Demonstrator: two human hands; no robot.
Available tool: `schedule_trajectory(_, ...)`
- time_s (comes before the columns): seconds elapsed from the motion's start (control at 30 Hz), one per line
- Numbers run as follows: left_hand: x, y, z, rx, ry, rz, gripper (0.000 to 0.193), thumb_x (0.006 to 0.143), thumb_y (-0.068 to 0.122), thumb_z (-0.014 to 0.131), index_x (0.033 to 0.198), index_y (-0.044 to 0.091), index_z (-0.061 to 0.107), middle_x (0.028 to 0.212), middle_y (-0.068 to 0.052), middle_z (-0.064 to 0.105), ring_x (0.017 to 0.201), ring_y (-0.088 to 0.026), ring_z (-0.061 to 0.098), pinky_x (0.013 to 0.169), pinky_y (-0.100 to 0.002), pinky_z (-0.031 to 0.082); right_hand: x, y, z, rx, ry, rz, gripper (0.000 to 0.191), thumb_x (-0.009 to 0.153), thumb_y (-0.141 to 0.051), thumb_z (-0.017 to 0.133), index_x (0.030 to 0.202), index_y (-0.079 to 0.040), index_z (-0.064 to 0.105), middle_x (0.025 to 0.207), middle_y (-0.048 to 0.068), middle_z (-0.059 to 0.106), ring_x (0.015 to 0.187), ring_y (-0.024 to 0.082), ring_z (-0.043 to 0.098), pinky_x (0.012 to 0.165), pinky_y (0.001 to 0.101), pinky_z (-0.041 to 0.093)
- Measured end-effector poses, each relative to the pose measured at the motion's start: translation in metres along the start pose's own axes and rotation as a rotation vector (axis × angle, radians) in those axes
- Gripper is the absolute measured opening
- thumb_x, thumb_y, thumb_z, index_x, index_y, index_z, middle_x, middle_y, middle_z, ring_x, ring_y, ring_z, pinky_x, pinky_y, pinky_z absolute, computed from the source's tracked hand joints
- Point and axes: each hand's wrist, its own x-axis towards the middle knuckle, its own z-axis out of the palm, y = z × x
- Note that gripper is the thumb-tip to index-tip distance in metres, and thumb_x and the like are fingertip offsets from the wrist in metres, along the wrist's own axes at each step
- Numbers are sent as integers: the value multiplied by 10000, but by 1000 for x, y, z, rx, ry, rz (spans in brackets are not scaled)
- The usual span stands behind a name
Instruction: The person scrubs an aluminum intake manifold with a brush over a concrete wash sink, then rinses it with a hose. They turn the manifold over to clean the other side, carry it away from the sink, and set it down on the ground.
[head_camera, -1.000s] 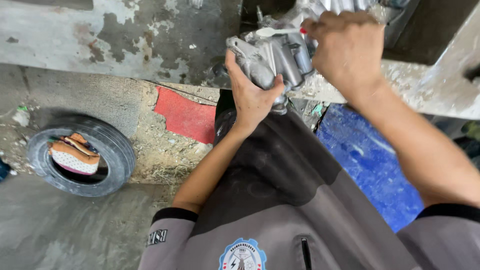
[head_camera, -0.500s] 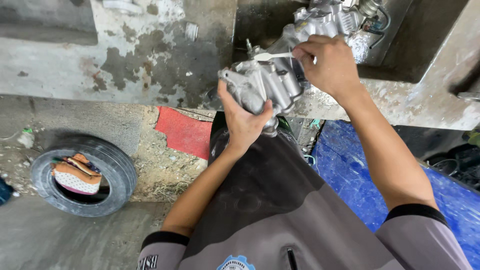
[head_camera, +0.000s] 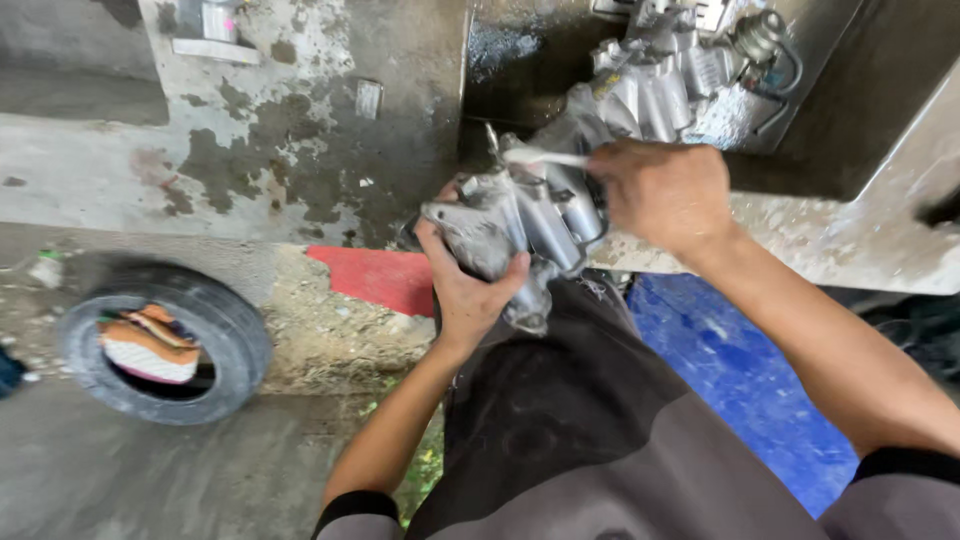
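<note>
Left hand (head_camera: 470, 285) cups a grey cast-metal engine housing (head_camera: 520, 225) from below, thumb and fingers wrapped tight round its lower end — the grip is clamped on the casting, probably to bear its weight and keep it from turning. The housing sits near frame centre, held in the air above the person's dark-trousered lap, its far end leaning up toward 1 o'clock.

Right hand (head_camera: 660, 195) comes in from 3 o'clock, closed on the casting's upper edge beside a thin pale rod (head_camera: 545, 157) that juts out toward 9 o'clock; whether the fingers pinch the rod itself I cannot tell.

Further metal engine parts (head_camera: 690, 70) lie at 1 o'clock on a stained concrete ledge (head_camera: 850, 250). At 9 o'clock, a small tyre (head_camera: 235, 345) on the floor holds an orange-and-white cloth (head_camera: 145, 345). Red mat (head_camera: 375, 278) left of the hands; blue tarp (head_camera: 740, 380) at 4 o'clock.
</note>
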Motion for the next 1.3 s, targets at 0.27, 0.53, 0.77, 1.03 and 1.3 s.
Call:
schedule_trajectory(0.27,30,-5,-21,-254,-241,-35,552,815,167,896,1254,98,568,1630,-229,404,1429,-336,530,1172,-402,465,-28,-4,-1,-23,-118,267,170,961,-6,633,1006,-110,760,1043,46,762,804,245,720,737,375,571)
schedule_trajectory(0.53,37,-8,-19,-258,-292,-9,330,855,244,856,1121,132,695,1635,-216,431,1378,-381,587,1118,-427,536,-11,-25,-13,-221,-236,399,85,1030,-107,682,1055,-106,762,998,82,743,825,294,704,718,390,560)
schedule_trajectory(0.77,44,-12,-28,-216,-449,-27,385,815,391,865,1151,273,718,1663,-247,324,1449,-477,537,1172,-493,531,3,-20,-19,-372,-371,438,142,1074,-142,661,1089,-153,802,928,91,742,649,282,675,565,397,532)
schedule_trajectory(1.03,60,-26,-26,-60,-655,67,537,764,632,803,1219,357,724,1618,-381,314,1435,-533,454,1148,-562,443,-8,15,-29,-446,-460,232,187,1077,-191,618,1026,-144,791,871,85,736,601,268,667,567,400,531)
schedule_trajectory(1.3,68,-25,-34,-77,-785,70,867,776,658,818,1522,434,437,1647,-208,440,1499,-515,415,1222,-592,373,11,-10,-42,-514,-460,313,271,1139,-293,614,996,-121,766,797,95,714,653,298,668,590,404,536)
